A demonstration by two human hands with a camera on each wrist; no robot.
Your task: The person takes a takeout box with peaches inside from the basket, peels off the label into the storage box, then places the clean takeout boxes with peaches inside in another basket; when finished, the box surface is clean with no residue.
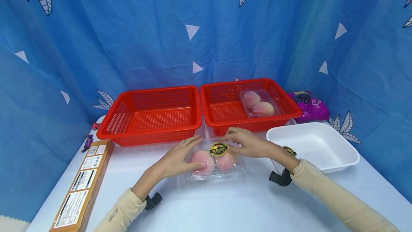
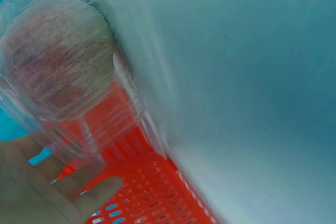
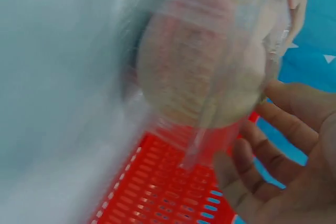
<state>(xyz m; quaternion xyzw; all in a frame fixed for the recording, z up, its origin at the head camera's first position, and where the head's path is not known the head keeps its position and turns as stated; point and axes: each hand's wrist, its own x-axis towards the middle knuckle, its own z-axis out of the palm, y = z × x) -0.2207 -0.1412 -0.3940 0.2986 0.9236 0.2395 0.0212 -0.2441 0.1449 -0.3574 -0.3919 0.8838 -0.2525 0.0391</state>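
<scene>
A clear plastic box (image 1: pixel 202 177) with two pink peaches (image 1: pixel 202 160) and a round black-and-gold label (image 1: pixel 218 149) lies on the table between both hands. My left hand (image 1: pixel 178 158) is at its left side, thumb over the near peach and fingers reaching toward the back edge. In the left wrist view, the fingers (image 2: pixel 79 182) lie loosely extended at the wrapped box. At the box's back right corner is my right hand (image 1: pixel 246 142), its fingers arched. In the right wrist view, thumb and fingertips (image 3: pixel 249 135) are right at the box's edge.
Two red baskets stand behind: the left one (image 1: pixel 149 137), and the right one (image 1: pixel 222 126) with another peach box (image 1: pixel 259 103). At right are a white tub (image 1: pixel 341 162), a purple grape-print bag (image 1: pixel 310 106) and another label (image 1: pixel 289 150) partly behind my wrist. A long carton (image 1: pixel 80 185) lies left.
</scene>
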